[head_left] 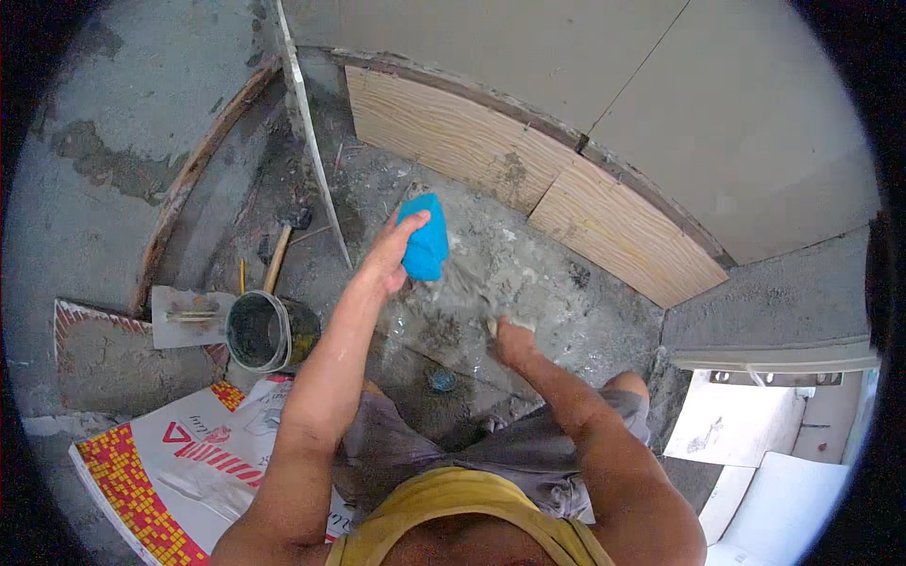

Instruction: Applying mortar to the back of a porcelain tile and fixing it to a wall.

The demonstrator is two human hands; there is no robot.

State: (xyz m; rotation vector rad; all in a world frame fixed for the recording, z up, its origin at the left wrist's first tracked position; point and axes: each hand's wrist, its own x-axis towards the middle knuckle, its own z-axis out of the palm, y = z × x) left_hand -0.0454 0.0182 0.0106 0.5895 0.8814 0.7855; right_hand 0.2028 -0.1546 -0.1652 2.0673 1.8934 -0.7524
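Observation:
My left hand [385,257] grips a bright blue sponge [424,238], thumb across its top, held over the wet grey floor [453,311]. Lower and to the right, my right hand [515,341] is closed down at the floor. Something pale shows at its fingers, too small and blurred to name. Wet cement-like smears and pale patches cover the floor around both hands. Between my knees a small round bluish piece [441,380], perhaps a drain, sits in the floor.
Left of my arm stand a dirty bucket [257,330], a hammer [279,253] and a flat trowel [193,317]. A printed sack [179,472] lies lower left. An upright thin panel [311,132] rises at far left; wood-grain tiles [453,132] line the far wall. White boxes [727,415] sit at right.

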